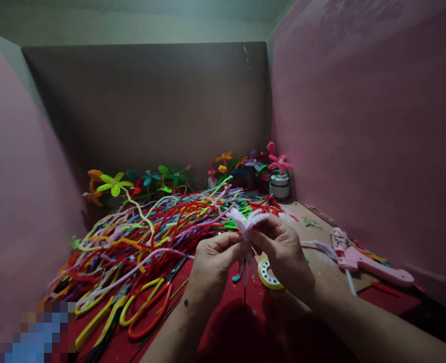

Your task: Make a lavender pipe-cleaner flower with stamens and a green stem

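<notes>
Between both hands is a pale lilac pipe-cleaner flower [242,220], its petals spread upward and a thin dark stem hanging below. My left hand [217,257] pinches the flower's base between thumb and fingers. My right hand [283,249] grips a petal and the base from the other side, fingers pressed together. Just behind the right hand, a roll of yellow tape [264,275] lies on the red cloth. To the left of my left hand lie scissors [151,307] with red and yellow handles, and pliers [107,317] with yellow and black grips.
A big tangle of coloured pipe cleaners [132,239] covers the left and middle of the table. Finished pipe-cleaner flowers [115,185] stand along the back, some by a white pot [279,186]. A pink glue gun [363,262] lies at right. Pink walls [370,126] enclose the sides.
</notes>
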The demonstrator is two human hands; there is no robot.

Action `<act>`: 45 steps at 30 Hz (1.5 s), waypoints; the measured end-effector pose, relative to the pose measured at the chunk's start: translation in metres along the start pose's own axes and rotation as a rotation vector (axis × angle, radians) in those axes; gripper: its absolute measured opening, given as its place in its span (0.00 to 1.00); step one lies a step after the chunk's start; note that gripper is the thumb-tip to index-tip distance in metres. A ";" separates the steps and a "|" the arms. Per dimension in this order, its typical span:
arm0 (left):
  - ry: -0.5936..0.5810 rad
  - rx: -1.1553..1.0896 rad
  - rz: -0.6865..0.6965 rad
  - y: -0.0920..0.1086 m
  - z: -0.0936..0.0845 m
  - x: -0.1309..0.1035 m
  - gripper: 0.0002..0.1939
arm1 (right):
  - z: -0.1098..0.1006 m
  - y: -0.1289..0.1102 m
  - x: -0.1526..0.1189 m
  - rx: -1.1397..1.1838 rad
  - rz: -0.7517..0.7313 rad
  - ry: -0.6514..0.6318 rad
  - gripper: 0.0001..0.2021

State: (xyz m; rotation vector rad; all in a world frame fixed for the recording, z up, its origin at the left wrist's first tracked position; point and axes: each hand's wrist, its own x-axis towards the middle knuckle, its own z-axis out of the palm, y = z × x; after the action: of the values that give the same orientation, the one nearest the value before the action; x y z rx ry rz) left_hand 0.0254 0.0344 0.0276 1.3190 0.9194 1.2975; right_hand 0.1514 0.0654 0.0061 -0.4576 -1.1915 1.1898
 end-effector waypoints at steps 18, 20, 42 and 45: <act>-0.002 0.094 0.014 -0.003 -0.007 0.003 0.05 | -0.005 0.006 -0.002 0.244 0.259 -0.104 0.05; -0.023 0.102 0.012 -0.003 -0.009 0.002 0.05 | -0.006 0.003 -0.001 0.266 0.332 -0.138 0.05; 0.246 0.651 0.408 -0.012 0.002 -0.008 0.05 | 0.005 -0.003 -0.006 0.294 0.296 -0.044 0.06; 0.268 0.618 0.363 -0.013 0.000 -0.008 0.04 | 0.005 0.002 -0.007 0.302 0.324 -0.041 0.06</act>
State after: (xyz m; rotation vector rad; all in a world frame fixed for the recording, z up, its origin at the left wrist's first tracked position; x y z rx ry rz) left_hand 0.0261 0.0288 0.0129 1.8825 1.3877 1.5603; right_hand 0.1464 0.0589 0.0032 -0.4074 -0.9713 1.6367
